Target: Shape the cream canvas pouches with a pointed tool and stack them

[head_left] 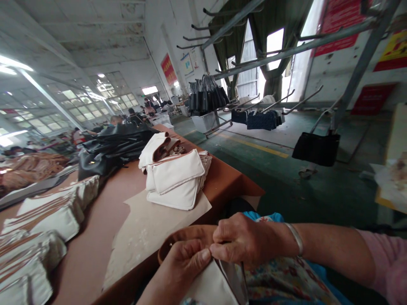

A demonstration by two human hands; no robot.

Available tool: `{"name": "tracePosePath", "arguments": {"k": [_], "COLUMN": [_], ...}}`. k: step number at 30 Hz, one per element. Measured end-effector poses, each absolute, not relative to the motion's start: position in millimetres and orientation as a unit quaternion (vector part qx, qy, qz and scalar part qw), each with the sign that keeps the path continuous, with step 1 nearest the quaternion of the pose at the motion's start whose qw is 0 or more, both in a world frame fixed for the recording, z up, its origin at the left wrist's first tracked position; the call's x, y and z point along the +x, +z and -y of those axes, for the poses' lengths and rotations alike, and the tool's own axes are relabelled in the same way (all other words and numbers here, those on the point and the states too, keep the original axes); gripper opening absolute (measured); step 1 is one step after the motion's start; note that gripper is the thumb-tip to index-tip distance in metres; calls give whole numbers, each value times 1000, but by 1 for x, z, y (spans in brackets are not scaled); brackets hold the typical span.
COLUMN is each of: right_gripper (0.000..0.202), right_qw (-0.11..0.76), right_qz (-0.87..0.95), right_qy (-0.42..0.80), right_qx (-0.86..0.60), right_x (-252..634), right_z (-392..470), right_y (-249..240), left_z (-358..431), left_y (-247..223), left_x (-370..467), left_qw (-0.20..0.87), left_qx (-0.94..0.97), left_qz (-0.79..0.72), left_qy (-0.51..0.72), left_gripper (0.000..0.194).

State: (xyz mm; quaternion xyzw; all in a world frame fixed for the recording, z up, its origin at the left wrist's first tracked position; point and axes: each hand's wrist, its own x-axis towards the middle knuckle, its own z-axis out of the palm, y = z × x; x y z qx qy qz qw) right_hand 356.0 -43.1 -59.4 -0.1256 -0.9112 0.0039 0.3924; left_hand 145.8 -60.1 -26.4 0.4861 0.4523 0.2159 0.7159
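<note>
In my lap, at the table's front edge, is a white bag piece (pixel 210 284) with a brown part (pixel 178 235) curving behind my fingers. My left hand (pixel 187 260) pinches its upper edge between thumb and fingers. Right beside it, my right hand (pixel 238 239) is closed at the same edge, fingertips almost touching the left thumb. Whether a small tool sits inside the right fingers is hidden. A stack of white pieces with brown edges (pixel 178 173) rests on the table just beyond my hands.
The brown-covered table (pixel 104 216) carries a sheet of tan paper (pixel 136 237). Rows of white pieces (pixel 47 220) lie at left, with black material (pixel 117 142) behind. A metal rack (pixel 248 63) holding dark bags (pixel 208 95) stands at right. People work far back.
</note>
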Motion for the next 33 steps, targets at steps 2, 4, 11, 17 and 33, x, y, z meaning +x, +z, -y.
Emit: {"name": "tracePosePath", "arguments": {"k": [2,4,11,17,33], "right_gripper": [15,11,16,13,26], "right_qw": [388,395,428,425,309], "right_qz": [915,913,880,890,814], "right_qy": [-4,14,79,45,459], "right_qx": [-115,-104,-193,-160,-179], "right_x": [356,355,354,351,349], "right_z": [43,43,40,40,23], "right_y": [-60,-62,-68,-72,-39], "left_z": [58,56,62,61,60], "left_y": [-33,-39,-43,-42,-8], "left_x": [141,138,139,137,136], "left_qw": [721,723,692,680,468], "left_qx": [487,486,471,470,683], "left_qz": [-451,-453,-480,-498,-535], "left_qy": [199,191,262,260,170], "left_gripper": [42,44,38,40,39]}}
